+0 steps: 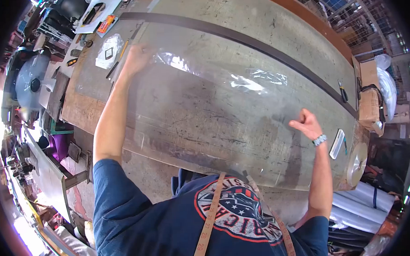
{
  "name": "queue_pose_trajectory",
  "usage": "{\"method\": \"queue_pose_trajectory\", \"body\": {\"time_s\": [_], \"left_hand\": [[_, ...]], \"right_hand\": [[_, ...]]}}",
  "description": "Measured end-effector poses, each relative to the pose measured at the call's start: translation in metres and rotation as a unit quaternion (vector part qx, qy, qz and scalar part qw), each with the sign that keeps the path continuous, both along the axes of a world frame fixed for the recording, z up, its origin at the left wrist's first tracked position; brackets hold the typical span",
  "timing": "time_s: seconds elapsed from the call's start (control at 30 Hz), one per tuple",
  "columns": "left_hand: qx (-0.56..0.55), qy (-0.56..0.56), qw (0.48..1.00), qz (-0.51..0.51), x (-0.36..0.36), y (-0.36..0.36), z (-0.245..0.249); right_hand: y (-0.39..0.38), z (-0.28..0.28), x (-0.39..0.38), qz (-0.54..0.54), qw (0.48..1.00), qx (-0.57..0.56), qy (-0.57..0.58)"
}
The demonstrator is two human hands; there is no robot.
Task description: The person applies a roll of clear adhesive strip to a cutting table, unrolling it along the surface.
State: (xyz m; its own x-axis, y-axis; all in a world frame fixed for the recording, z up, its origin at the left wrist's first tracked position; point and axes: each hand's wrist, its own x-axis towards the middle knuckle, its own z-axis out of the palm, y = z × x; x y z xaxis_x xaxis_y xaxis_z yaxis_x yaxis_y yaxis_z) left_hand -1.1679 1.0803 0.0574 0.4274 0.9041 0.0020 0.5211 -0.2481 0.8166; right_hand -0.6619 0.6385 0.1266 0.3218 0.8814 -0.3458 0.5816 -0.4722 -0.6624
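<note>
A clear plastic sheet (pixel 246 82) is spread over the worktable, showing bright wrinkled reflections across its middle. At its far left side, my left hand (pixel 137 57) is closed, slightly blurred, on the sheet's edge. My right hand (pixel 308 123), with a metal watch (pixel 320 140) at the wrist, is held above the right part of the table. Its fingers are curled and the thumb points left; whether film lies in them I cannot make out. A tape measure (pixel 204 235) hangs around my neck.
A long dark strip (pixel 237 35) crosses the table behind the sheet. Pliers (pixel 343 92) lie at the right, near a white box-like item (pixel 337 143) and a round clear disc (pixel 356 165). At left are a small plastic bag (pixel 110 50) and an orange packet (pixel 106 24).
</note>
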Motion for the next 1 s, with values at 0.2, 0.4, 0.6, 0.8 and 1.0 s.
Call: {"method": "queue_pose_trajectory", "body": {"time_s": [0.2, 0.4, 0.6, 0.8, 1.0], "left_hand": [[0.07, 0.089, 0.992, 0.063, -0.015, -0.002, -0.034], [0.037, 0.079, 0.993, 0.075, -0.051, 0.0, -0.068], [0.002, 0.036, 0.989, 0.144, -0.033, 0.008, -0.068], [0.084, 0.05, 0.989, 0.111, 0.015, 0.025, -0.077], [0.085, 0.01, 0.99, 0.111, 0.036, 0.008, -0.082]], "right_hand": [[0.008, -0.056, -0.031, 0.044, 0.995, -0.053, -0.067], [0.032, -0.072, -0.066, 0.041, 0.981, 0.1, -0.162], [0.108, -0.103, -0.052, 0.051, 0.953, 0.094, -0.283], [0.094, -0.132, -0.031, -0.02, 0.942, -0.053, -0.33], [0.063, -0.132, -0.017, -0.038, 0.931, -0.061, -0.357]]}}
